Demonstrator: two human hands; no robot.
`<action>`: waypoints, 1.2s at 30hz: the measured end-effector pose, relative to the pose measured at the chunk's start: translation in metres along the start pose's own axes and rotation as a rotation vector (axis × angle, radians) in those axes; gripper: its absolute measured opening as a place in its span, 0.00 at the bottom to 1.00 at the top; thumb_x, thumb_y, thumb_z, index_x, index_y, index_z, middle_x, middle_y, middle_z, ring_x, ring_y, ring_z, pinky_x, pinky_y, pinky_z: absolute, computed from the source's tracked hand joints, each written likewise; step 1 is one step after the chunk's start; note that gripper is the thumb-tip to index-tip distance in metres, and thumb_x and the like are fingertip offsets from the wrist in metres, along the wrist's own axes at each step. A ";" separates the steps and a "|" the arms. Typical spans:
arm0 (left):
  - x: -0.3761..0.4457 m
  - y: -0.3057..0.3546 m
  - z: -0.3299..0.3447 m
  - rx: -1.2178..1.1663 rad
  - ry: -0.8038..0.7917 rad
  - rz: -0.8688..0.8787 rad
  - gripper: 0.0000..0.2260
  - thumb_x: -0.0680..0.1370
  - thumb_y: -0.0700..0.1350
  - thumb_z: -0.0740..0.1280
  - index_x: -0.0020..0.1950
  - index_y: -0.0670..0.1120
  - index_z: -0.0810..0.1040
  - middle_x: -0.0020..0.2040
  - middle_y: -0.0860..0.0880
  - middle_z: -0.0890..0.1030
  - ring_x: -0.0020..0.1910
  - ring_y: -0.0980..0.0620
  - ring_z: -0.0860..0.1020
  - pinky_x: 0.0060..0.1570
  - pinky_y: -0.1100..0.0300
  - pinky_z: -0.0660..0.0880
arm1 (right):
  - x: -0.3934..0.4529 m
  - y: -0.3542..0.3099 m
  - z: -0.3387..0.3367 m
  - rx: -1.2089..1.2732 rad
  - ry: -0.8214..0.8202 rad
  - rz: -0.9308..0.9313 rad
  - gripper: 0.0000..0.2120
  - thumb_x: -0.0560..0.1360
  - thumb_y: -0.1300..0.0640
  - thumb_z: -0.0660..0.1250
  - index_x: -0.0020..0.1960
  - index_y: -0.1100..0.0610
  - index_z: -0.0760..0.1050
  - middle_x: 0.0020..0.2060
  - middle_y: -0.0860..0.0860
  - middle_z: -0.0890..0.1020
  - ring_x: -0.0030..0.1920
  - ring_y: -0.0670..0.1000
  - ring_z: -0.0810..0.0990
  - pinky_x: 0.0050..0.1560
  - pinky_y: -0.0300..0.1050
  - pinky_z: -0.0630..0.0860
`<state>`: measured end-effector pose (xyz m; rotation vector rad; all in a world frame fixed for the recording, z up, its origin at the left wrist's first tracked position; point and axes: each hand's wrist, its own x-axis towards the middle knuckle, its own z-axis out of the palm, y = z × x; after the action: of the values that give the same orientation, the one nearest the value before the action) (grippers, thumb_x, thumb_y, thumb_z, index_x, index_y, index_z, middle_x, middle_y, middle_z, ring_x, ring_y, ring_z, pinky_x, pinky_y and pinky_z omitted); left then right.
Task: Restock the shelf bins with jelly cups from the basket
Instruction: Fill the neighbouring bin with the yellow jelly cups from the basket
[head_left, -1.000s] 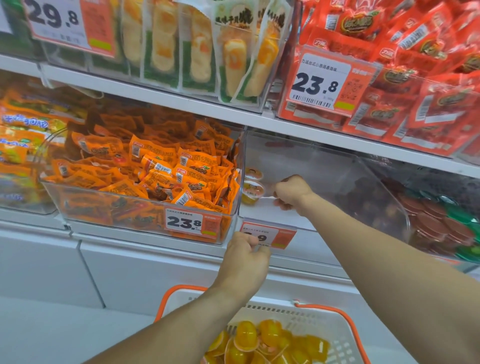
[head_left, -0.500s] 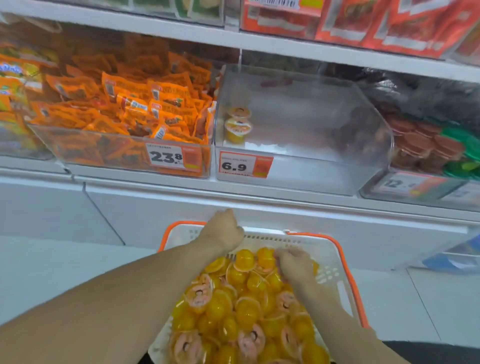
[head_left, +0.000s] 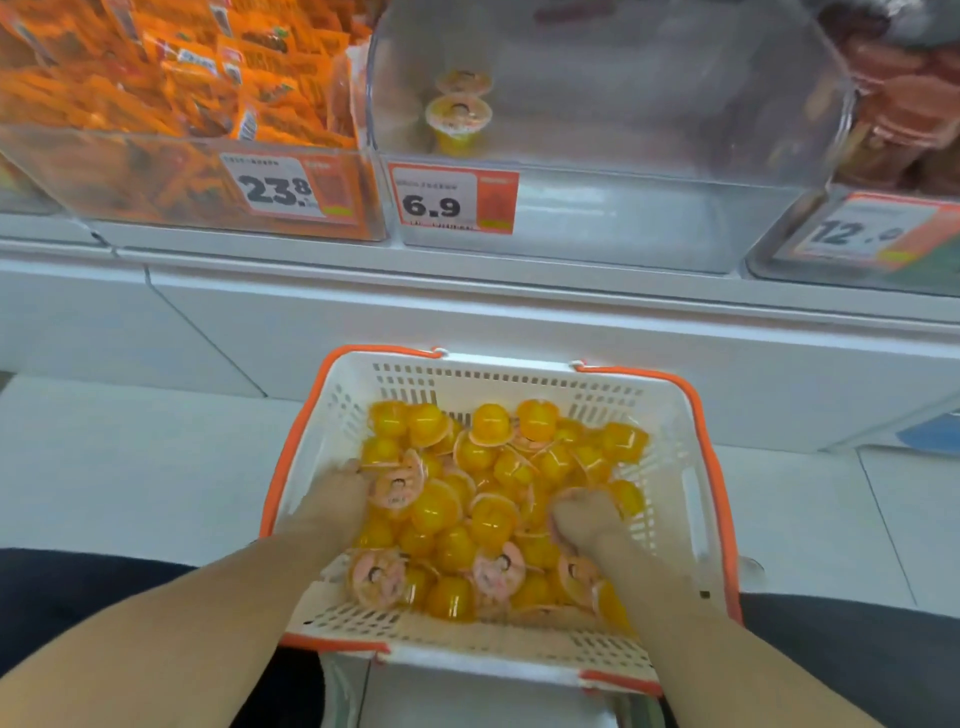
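Both hands are down in the basket (head_left: 670, 415), which sits low and close to the person; the left hand (head_left: 332, 506) is buried at the left edge of the cups (head_left: 483, 499), its fingers lost under a pink-lidded cup, so whether it grips one cannot be told; the right hand (head_left: 584, 517) sits right of the heap's middle with fingers curled down into the pile, apparently closing on cups, though the blur leaves the grasp itself unclear.

The cups lie in a loose yellow heap, tipped every way, some lid-up, some dome-up; they have no common axis to line up with.

The relation that matters is the bin (head_left: 623, 171): it stands above and ahead of the basket, up on the shelf (head_left: 467, 270), marked by the 6.9 tag (head_left: 453, 198); it holds only a cup or two at its left back corner, so most of the restocking looks undone. The basket sits roughly under the bin's middle; the left hand lies below the tag end, the right below the open stretch of floor, so the right looks better placed for a straight lift up and forward. To the left is a bin of orange packets (head_left: 182, 104).
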<state>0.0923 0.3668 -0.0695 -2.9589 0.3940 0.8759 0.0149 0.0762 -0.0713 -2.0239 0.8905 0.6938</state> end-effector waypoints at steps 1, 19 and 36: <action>-0.002 0.003 -0.005 -0.091 -0.006 -0.019 0.12 0.81 0.41 0.60 0.63 0.47 0.76 0.57 0.50 0.76 0.56 0.50 0.75 0.54 0.64 0.72 | 0.001 -0.004 0.001 0.013 0.020 0.002 0.15 0.71 0.63 0.61 0.26 0.56 0.75 0.17 0.50 0.74 0.24 0.51 0.74 0.25 0.37 0.69; -0.020 -0.008 -0.051 -1.910 -0.404 -0.008 0.02 0.81 0.40 0.61 0.51 0.43 0.73 0.63 0.36 0.79 0.62 0.33 0.78 0.62 0.34 0.73 | 0.036 -0.036 0.041 0.105 0.186 -0.109 0.07 0.76 0.52 0.71 0.52 0.53 0.79 0.44 0.58 0.86 0.44 0.58 0.86 0.48 0.57 0.83; -0.027 0.027 -0.195 -0.989 -0.602 -0.033 0.33 0.78 0.69 0.56 0.52 0.39 0.81 0.37 0.41 0.77 0.32 0.41 0.79 0.35 0.55 0.78 | -0.067 -0.141 -0.030 0.611 -0.011 -0.810 0.11 0.76 0.64 0.71 0.57 0.58 0.83 0.41 0.51 0.87 0.42 0.52 0.87 0.44 0.42 0.83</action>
<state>0.1669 0.3272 0.1103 -3.1081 -0.1931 2.4229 0.0900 0.1353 0.0558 -1.6022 0.1682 -0.0322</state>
